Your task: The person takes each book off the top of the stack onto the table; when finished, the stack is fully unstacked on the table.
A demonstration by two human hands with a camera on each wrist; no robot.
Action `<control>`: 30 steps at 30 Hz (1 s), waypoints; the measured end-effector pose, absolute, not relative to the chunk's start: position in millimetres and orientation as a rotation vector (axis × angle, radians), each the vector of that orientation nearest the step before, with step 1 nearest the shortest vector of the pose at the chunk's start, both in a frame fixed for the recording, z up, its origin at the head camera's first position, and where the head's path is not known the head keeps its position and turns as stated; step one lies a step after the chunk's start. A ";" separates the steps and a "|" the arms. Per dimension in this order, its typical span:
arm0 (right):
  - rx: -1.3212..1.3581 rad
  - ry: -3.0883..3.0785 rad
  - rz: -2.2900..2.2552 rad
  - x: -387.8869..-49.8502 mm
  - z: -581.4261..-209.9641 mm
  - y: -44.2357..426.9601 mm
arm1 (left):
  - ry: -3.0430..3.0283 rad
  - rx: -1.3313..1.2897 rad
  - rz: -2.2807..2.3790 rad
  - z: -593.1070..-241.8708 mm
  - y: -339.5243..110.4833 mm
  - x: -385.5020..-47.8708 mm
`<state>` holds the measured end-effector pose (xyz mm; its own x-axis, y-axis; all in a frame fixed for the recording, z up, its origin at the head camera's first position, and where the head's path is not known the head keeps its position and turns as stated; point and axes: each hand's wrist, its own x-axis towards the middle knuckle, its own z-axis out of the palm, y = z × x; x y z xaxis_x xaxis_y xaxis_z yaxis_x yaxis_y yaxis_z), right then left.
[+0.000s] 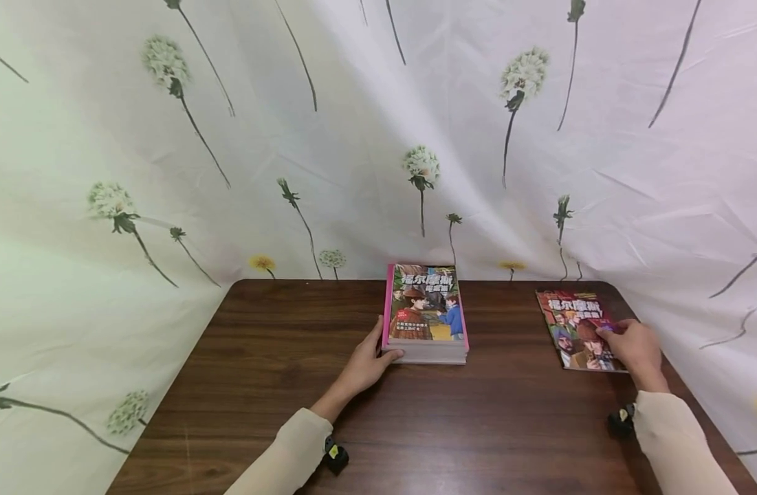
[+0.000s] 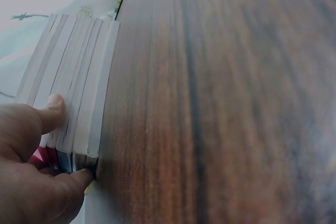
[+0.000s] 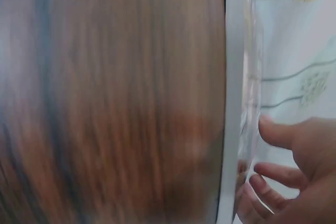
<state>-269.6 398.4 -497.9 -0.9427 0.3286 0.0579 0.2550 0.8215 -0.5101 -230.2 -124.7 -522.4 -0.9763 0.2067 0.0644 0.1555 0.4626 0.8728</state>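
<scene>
Head view: a dark wood table (image 1: pixel 279 357), with a white dandelion-print cloth (image 1: pixel 353 137) rising behind its far edge. At far centre I have a stack of books (image 1: pixel 428 309) lying flat, the top cover illustrated and lettered, pink showing along the left side. My left hand (image 1: pixel 362 366) grips the stack's near left corner: thumb on the page edges, fingers along the left side. Left wrist view confirms several volumes pressed together.

Far right, near the table's right edge: a thin single book (image 1: pixel 566 326), flat, face up, well apart from the stack. My right hand (image 1: pixel 637 347) reaches over its right side, fingers loose and spread, nothing grasped; whether every fingertip touches the cover, I cannot tell. Both forearms in pale sleeves (image 1: pixel 291 447), a dark device (image 1: pixel 336 456) at each wrist.
</scene>
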 end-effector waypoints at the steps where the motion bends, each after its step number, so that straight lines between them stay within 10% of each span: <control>1: -0.480 -2.838 0.785 -267.9 -497.4 397.3 | 2.639 0.333 1.566 -522.8 -123.9 -230.3; 30: 0.014 -2.753 1.509 -289.4 -400.4 270.8 | 2.660 0.324 1.557 -522.0 -126.9 -233.8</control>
<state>-289.4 270.8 -400.4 -1.0000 -0.0069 0.0066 -0.0093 0.5379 -0.8430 -233.8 -126.9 -522.0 -0.9773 0.2003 0.0687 0.1580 0.4738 0.8664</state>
